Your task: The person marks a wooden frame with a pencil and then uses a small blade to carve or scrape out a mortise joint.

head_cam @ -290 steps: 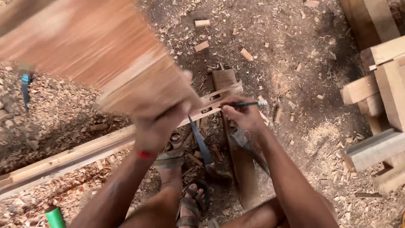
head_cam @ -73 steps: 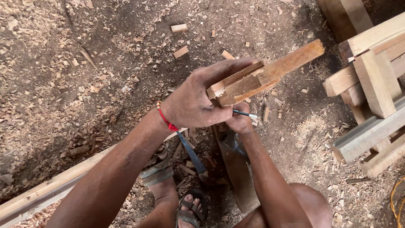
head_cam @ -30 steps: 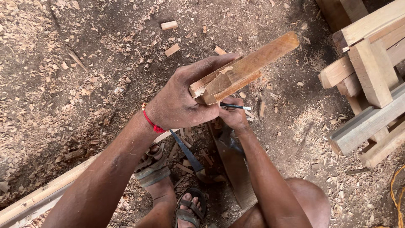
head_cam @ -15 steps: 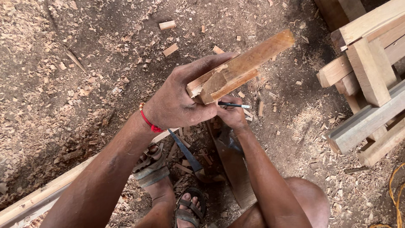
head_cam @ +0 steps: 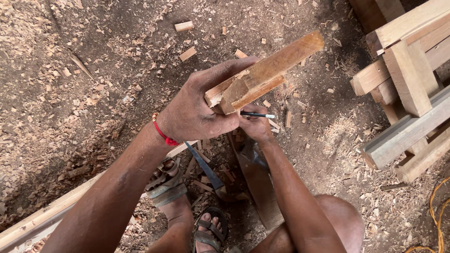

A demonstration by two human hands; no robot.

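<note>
Your left hand (head_cam: 197, 112) has lifted the block (head_cam: 262, 75) clear of the long rail (head_cam: 47, 215) it sat on some seconds back, and over the last second it barely moves, only tipping a touch closer to you. So the block is up in the air now, in front of your chest, cut end toward you, well above the chip-strewn ground (head_cam: 70, 93).

Left fingers (head_cam: 220, 70) are wrapped over the top of the block, thumb pressed under it, a full closed grip. Red thread sits on that wrist.

Your right hand (head_cam: 255, 126) stays tucked just beneath the block, fingers bunched together and pinching a pencil (head_cam: 258, 115), which lies level, its pale end pointing right. I can't tell whether that hand touches the block.

Below, a saw (head_cam: 206, 166) lies by your sandals (head_cam: 164, 185), and a stack of timbers (head_cam: 408, 79) sits off to the right.
</note>
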